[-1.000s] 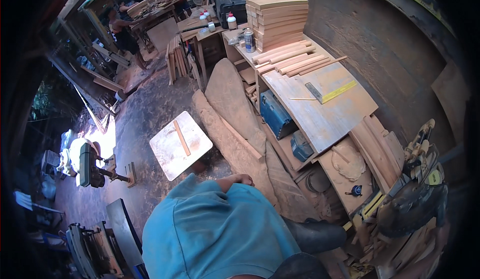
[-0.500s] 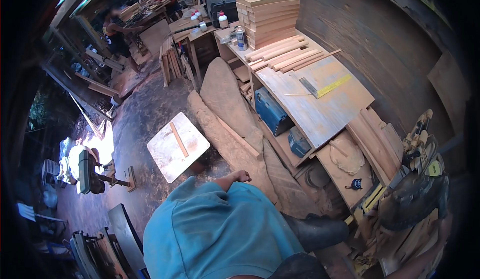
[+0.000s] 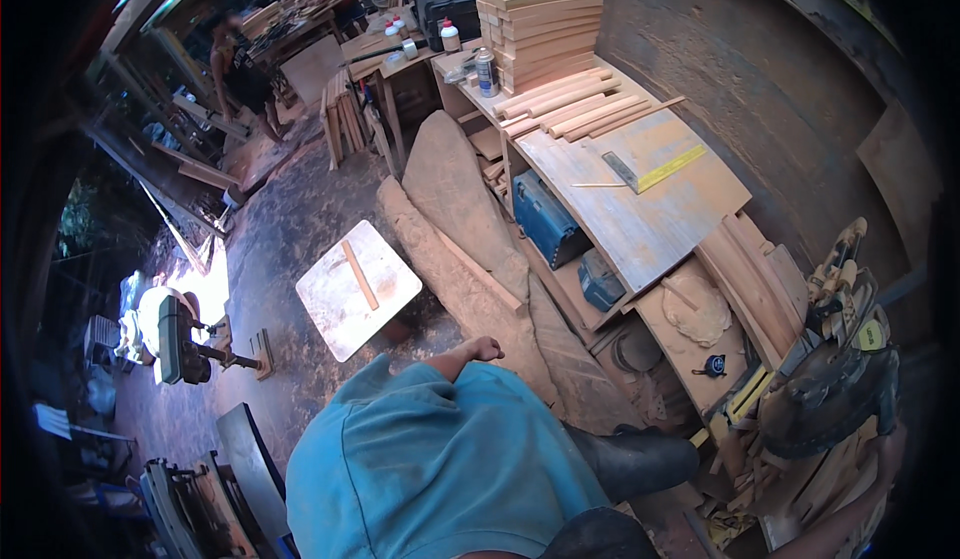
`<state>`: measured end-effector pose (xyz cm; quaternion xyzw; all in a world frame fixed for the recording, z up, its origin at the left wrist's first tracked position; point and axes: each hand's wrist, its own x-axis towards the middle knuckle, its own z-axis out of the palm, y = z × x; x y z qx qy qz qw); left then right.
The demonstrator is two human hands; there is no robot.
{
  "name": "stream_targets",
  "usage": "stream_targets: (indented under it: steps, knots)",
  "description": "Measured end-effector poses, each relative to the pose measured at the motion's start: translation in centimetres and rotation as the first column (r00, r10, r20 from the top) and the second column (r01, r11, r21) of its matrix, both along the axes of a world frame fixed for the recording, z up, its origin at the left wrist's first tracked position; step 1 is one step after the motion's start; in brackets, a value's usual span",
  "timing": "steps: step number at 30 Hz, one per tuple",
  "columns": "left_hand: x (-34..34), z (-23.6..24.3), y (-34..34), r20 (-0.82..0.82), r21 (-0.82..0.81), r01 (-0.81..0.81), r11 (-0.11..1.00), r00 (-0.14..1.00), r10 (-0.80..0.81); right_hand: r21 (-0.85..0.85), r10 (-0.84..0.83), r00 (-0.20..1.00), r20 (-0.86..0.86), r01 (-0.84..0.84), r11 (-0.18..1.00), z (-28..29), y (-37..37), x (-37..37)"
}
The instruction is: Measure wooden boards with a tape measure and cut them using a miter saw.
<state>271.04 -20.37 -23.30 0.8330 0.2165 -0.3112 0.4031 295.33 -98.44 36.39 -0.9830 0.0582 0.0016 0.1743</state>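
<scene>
My left hand [image 3: 484, 349] hangs beside my teal shirt [image 3: 430, 459], its fingers loosely curled with nothing showing in them. Sawdust-covered wooden slabs [image 3: 450, 259] lie on the floor just beyond it. My right forearm [image 3: 845, 521] reaches up along the lower right rim. Near its end, in deep shadow, the right hand [image 3: 888, 449] is close to a large dark rounded object [image 3: 825, 409] whose kind I cannot make out. Whether that hand grips anything is hidden. Next to it stand a cluster of wooden-handled tools [image 3: 835, 274] and a yellow level [image 3: 748, 395].
A workbench [image 3: 665, 224] at the right holds stacked boards [image 3: 540, 39], wooden strips [image 3: 590, 119] and a square [image 3: 655, 171]. Blue cases [image 3: 547, 219] sit beneath. A white stool [image 3: 350, 309] carries a wood strip [image 3: 360, 274]. Two people [image 3: 245, 74] are at the far left.
The person at the far left has drawn an arm back from the bench and stands more upright. My hands have hardly moved; the view has shifted very slightly.
</scene>
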Motion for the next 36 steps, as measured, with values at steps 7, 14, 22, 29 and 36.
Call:
stream_targets:
  steps: [7, 14, 22, 29, 36]
  knots:
    - [0.0, -0.3, 0.2, -0.004, -0.018, -0.002, 1.0, 1.0, 0.002, 0.005, 0.005, 0.998, 0.069, -0.005, 1.0, -1.0, -1.5, 0.5]
    - [0.3, -0.5, 0.0, -0.017, -0.032, -0.016, 0.999, 1.0, 0.016, 0.048, 0.029, 0.995, 0.095, -0.034, 0.998, -1.7, -2.8, 1.1]
    - [0.5, -0.6, -0.1, -0.033, -0.025, 0.003, 1.0, 0.999, -0.004, 0.019, 0.042, 0.985, 0.165, -0.046, 0.999, -1.7, -1.5, 0.6]
    - [0.1, -0.7, 0.0, -0.017, -0.006, 0.002, 1.0, 1.0, -0.002, 0.026, -0.025, 1.0, 0.008, 0.025, 0.999, -0.2, 0.5, 0.1]
    - [0.1, -1.3, 0.2, -0.01, -0.022, 0.012, 1.0, 1.0, -0.012, 0.046, 0.019, 0.998, 0.053, -0.022, 0.999, -0.4, 0.5, -0.3]
